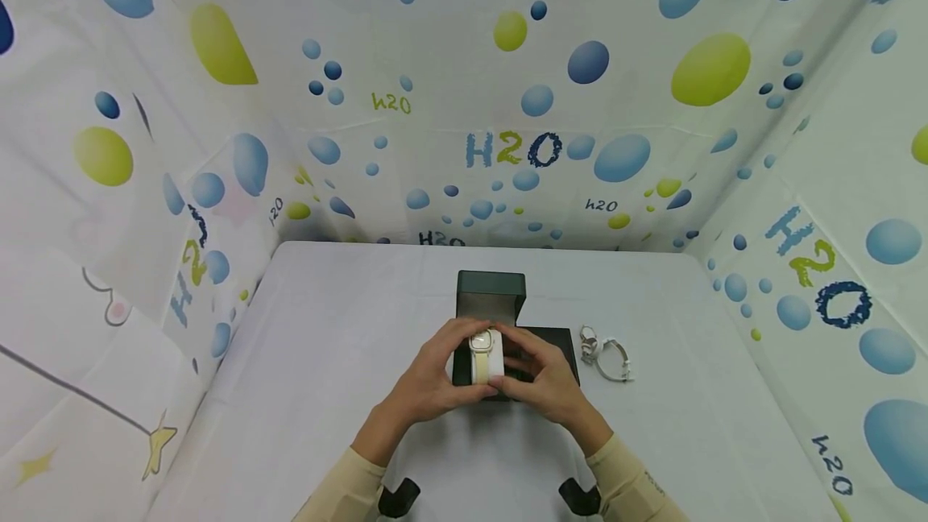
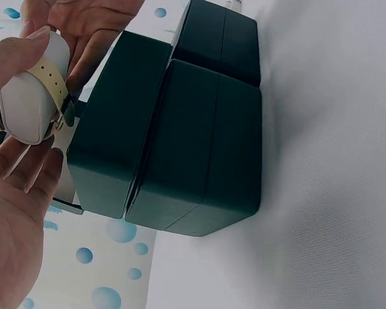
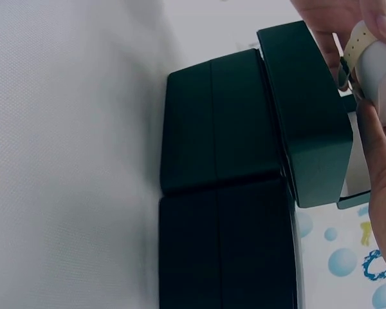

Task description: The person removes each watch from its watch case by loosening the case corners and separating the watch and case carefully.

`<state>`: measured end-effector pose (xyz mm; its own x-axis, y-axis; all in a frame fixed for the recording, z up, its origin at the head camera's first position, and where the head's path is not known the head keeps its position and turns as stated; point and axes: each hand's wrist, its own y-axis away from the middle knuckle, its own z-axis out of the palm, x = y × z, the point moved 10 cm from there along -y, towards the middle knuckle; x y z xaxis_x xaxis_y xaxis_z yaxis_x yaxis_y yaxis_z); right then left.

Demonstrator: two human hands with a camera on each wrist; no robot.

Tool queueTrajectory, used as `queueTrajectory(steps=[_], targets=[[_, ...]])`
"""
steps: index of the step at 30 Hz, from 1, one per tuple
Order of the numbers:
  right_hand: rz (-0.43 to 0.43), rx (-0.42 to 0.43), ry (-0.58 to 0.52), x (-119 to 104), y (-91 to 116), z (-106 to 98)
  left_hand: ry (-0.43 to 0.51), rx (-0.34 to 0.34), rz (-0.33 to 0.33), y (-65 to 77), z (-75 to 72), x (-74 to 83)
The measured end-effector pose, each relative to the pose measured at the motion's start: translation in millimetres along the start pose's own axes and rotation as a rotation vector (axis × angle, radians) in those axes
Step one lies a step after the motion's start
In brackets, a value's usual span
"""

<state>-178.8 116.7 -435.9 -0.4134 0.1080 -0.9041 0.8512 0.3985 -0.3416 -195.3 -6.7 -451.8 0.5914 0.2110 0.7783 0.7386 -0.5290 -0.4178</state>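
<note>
A wristwatch with a cream strap is wrapped round a white cushion. My left hand holds it from the left, thumb near the front end and fingers at the far end. From the other side my right hand grips the same cushion with thumb and fingers. Beneath them stands a dark green box, its lid raised at the back. In the left wrist view the cushion sits above the box's rim, with the strap's holes and buckle showing.
A second dark box stands against the green box on the right. Right of it a silver-coloured watch and another with a looped band lie on the white table. A patterned curtain encloses the back and sides.
</note>
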Motion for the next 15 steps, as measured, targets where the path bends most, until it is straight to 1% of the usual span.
queueTrajectory(steps=[9,15], targets=[[-0.009,0.017,-0.021,-0.6,1.0,-2.9,0.002,0.007,-0.022,0.5,-0.4,0.0],[-0.015,0.015,-0.004,-2.8,1.8,-4.9,0.001,-0.001,-0.036,0.6,0.2,-0.4]])
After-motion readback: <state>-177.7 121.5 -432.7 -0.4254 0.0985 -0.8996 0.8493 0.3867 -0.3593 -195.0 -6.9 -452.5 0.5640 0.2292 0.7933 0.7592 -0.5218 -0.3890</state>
